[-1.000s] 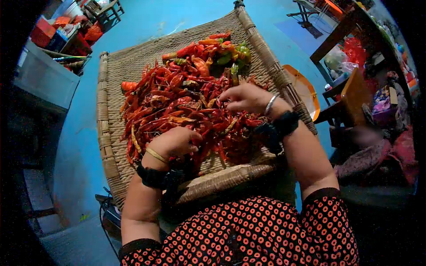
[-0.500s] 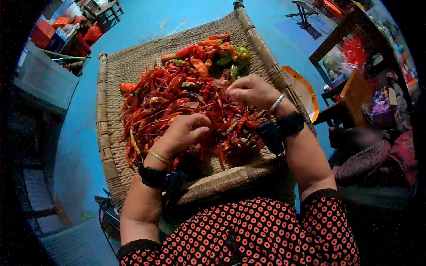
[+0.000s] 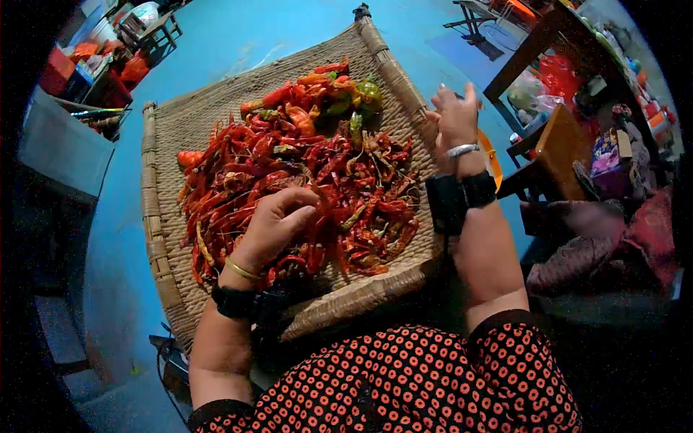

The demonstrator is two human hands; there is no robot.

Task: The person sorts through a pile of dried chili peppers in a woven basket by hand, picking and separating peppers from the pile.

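A heap of dried red chillies (image 3: 238,169) lies on a woven rope cot (image 3: 180,101) in front of me. Fresher orange-red chillies and a few green chillies (image 3: 369,96) sit at its far end. My left hand (image 3: 278,220) rests low over the near middle of the heap, thumb and fingers curled together; whatever is between them is hidden. Beyond the cot's right rail, my right hand (image 3: 457,121) is raised with its fingers apart, holding nothing that I can see. Below and beside it, an orange-rimmed basin (image 3: 494,160) is mostly covered by my wrist and forearm.
At right stand a wooden chair (image 3: 559,155) and a dark frame with plastic bags (image 3: 557,78). Bags and boxes (image 3: 79,65) are piled at upper left, near a small stool (image 3: 164,36). Blue floor (image 3: 119,238) surrounds the cot.
My right hand has moved from over the chillies outward past the cot's right rail, its fingers opening. My left hand stays over the heap. The whole view has shifted slightly.
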